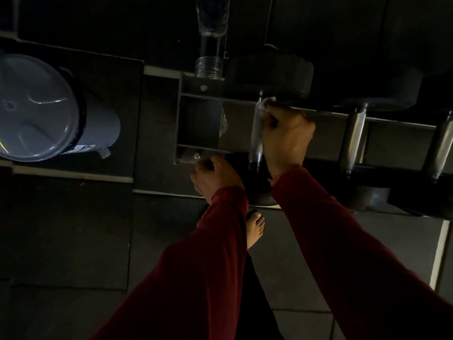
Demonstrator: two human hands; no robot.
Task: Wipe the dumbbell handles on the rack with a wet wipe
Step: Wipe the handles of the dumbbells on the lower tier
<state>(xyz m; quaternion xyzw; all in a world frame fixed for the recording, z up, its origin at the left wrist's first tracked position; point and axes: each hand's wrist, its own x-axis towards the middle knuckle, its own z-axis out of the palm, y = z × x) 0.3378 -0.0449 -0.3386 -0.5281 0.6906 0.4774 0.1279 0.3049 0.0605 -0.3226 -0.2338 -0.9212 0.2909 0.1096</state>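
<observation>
The scene is dim. A dark metal dumbbell rack (199, 95) holds several black dumbbells with silver knurled handles. My right hand (286, 136) pinches a pale wet wipe (266, 104) against the far end of the leftmost dumbbell handle (255, 136), just below its black far head (269, 77). My left hand (213, 175) rests with curled fingers on the near head of that dumbbell at the rack's front rail; what the fingers hold is hidden. Two more handles, one (354, 141) and another (441, 148), lie to the right.
A grey lidded bin (39, 106) stands on the floor at the left. A clear plastic bottle (212, 45) stands behind the rack's left end. My bare foot (255, 229) stands on dark floor tiles below the rack.
</observation>
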